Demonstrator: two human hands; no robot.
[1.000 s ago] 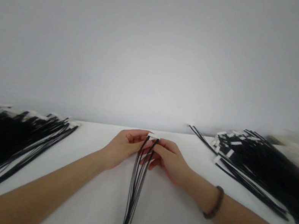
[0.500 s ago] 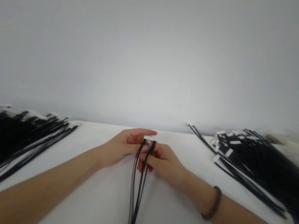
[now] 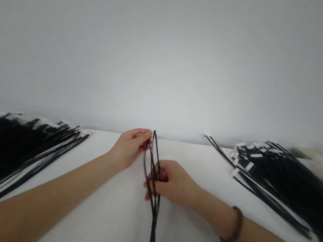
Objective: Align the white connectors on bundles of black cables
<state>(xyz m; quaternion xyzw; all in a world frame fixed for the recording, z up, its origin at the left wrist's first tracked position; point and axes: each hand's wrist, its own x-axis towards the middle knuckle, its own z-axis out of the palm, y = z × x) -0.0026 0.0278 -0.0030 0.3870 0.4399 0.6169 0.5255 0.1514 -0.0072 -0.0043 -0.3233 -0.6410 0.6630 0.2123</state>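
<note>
A thin bundle of black wires (image 3: 154, 220) runs from the bottom edge up the middle of the white table (image 3: 120, 214) and bends into a loop between my hands. My left hand (image 3: 128, 148) pinches the top of the loop with its fingertips. Just below it, my right hand (image 3: 174, 181), a dark bead bracelet on its wrist, is closed round the wires where they cross. The white connector end of the bundle is hidden by my fingers.
A large heap of black wires with white ends (image 3: 3, 147) lies along the left of the table. A second such heap (image 3: 283, 176) lies at the right, blurred towards the frame edge. A plain pale wall (image 3: 173, 56) rises behind the table.
The wires' top end was held flat between both hands; now it is bent into a loop. My left hand has lifted and my right hand has slid down and closed round the wires.
</note>
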